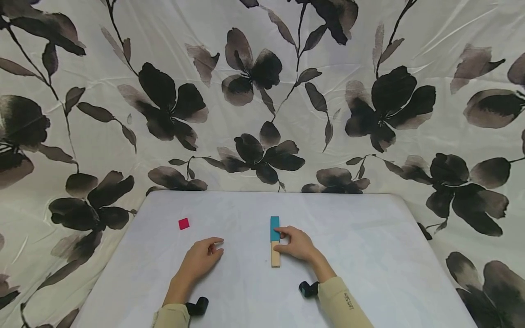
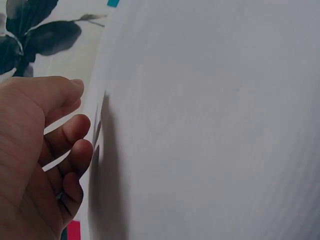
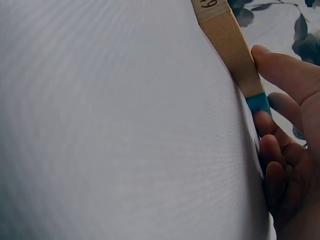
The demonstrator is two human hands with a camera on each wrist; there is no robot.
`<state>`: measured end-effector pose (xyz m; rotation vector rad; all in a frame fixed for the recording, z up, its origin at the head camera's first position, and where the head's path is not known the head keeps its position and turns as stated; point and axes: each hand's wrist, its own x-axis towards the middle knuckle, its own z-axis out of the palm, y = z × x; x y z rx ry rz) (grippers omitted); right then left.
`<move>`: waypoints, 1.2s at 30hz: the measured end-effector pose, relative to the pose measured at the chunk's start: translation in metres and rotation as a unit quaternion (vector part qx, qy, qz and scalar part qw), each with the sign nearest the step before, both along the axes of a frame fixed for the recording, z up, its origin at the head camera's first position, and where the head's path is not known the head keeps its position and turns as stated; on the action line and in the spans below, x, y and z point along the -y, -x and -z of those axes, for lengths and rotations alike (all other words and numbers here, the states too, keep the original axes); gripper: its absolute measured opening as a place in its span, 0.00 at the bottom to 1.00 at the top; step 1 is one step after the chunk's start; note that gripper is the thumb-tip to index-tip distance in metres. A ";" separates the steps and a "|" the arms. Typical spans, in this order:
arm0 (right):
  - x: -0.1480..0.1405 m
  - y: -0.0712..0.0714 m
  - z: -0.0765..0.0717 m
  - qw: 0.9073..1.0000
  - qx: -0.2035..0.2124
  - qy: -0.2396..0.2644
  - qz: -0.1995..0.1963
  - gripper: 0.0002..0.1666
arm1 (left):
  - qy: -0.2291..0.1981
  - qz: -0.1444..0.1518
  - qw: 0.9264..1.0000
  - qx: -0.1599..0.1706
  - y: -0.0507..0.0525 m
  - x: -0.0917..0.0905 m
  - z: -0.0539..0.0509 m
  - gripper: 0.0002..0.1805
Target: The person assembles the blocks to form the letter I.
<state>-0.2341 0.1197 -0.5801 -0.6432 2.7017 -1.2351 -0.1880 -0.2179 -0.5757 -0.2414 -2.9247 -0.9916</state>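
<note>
A blue block (image 1: 275,225) and a plain wooden block (image 1: 275,259) lie end to end in one line on the white table. The wooden block (image 3: 232,47) bears a dark mark on its near end. My right hand (image 1: 298,243) touches both from the right: the index finger reaches onto the blue block, while the thumb rests on the wooden one. In the right wrist view, part of the blue block (image 3: 257,102) is hidden by fingers. My left hand (image 1: 201,258) hovers or rests near the table with loosely bent fingers, holding nothing. Beyond it lies a small red square (image 1: 183,223).
The white tabletop (image 1: 229,291) ends at a straight far edge. Behind and around it hangs or lies pale cloth (image 1: 164,27) with dark printed flowers. Black wrist-worn devices sit by each sleeve, one at the left wrist (image 1: 198,306).
</note>
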 end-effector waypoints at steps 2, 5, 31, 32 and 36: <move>0.000 0.000 0.001 1.000 -0.005 0.000 0.000 0.32 | 0.003 -0.002 1.000 0.002 0.001 0.008 0.000 0.15; 0.001 0.000 0.001 1.000 -0.002 0.000 0.000 0.33 | 0.011 -0.004 1.000 0.013 0.003 0.019 -0.001 0.15; 0.002 0.000 0.000 0.999 0.027 -0.020 0.017 0.38 | -0.022 -0.035 0.999 0.024 0.013 0.118 0.000 0.16; 0.002 0.001 0.000 0.999 0.027 -0.020 0.018 0.38 | -0.019 -0.038 0.999 0.026 0.014 0.120 0.000 0.16; 0.002 0.001 0.001 0.999 0.025 -0.020 0.021 0.38 | -0.015 -0.051 0.998 0.037 0.018 0.124 -0.001 0.17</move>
